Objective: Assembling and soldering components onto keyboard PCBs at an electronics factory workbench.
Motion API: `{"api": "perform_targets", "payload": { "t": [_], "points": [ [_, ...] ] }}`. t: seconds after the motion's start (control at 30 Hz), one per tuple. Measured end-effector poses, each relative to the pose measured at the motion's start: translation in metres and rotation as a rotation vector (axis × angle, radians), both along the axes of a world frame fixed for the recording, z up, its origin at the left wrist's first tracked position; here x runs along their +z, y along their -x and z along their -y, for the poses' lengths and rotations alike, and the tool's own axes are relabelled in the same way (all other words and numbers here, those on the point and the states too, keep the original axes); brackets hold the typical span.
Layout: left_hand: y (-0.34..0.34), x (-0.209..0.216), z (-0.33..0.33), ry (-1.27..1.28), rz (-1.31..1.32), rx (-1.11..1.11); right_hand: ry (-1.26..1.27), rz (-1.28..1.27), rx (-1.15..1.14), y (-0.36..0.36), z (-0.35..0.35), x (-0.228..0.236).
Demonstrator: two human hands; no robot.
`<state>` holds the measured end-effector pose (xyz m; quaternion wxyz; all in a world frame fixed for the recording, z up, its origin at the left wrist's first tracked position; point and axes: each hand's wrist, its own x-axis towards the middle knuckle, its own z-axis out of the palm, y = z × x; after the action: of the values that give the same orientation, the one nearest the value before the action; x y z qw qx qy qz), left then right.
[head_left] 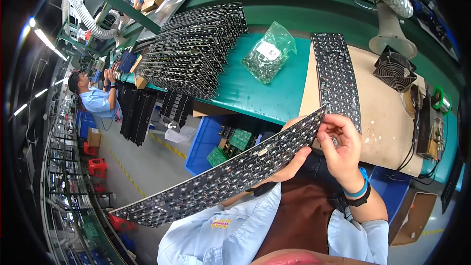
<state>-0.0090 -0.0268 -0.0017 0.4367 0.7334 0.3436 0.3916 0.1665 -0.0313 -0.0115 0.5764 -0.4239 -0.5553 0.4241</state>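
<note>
A long black circuit board (230,169), dotted with small pale components, slants across my front from lower left to upper right. My left hand (290,167) grips it near its right end, thumb on the face and the other fingers mostly behind. At that same end my right hand (343,149) has thumb and fingers curled into a pinch against the board's edge. Whatever lies between those fingertips is too small to make out. Beyond my hands, a similar black board (337,68) lies on the brown sheet (387,132) covering the bench.
Many black boards stand in a stacked row (189,51) on the green bench mat (255,100). Beside them lies a clear bag of small parts (269,54). A fan (395,71) and solder spool (441,99) stand right. A blue bin (198,142) holds green boards; a co-worker (95,98) is at left.
</note>
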Motion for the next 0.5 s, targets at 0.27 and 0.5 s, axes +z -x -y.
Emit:
{"api": "perform_targets", "payload": {
  "t": [0.27, 0.5],
  "points": [
    [-0.017, -0.025, -0.004, 0.005, 0.254, -0.056, 0.033, 0.046, -0.038, -0.016, 0.008, -0.009],
    [-0.008, -0.036, -0.045, -0.356, 0.049, -0.1, -0.043, 0.008, 0.011, -0.021, -0.015, -0.017]
  ]
}}
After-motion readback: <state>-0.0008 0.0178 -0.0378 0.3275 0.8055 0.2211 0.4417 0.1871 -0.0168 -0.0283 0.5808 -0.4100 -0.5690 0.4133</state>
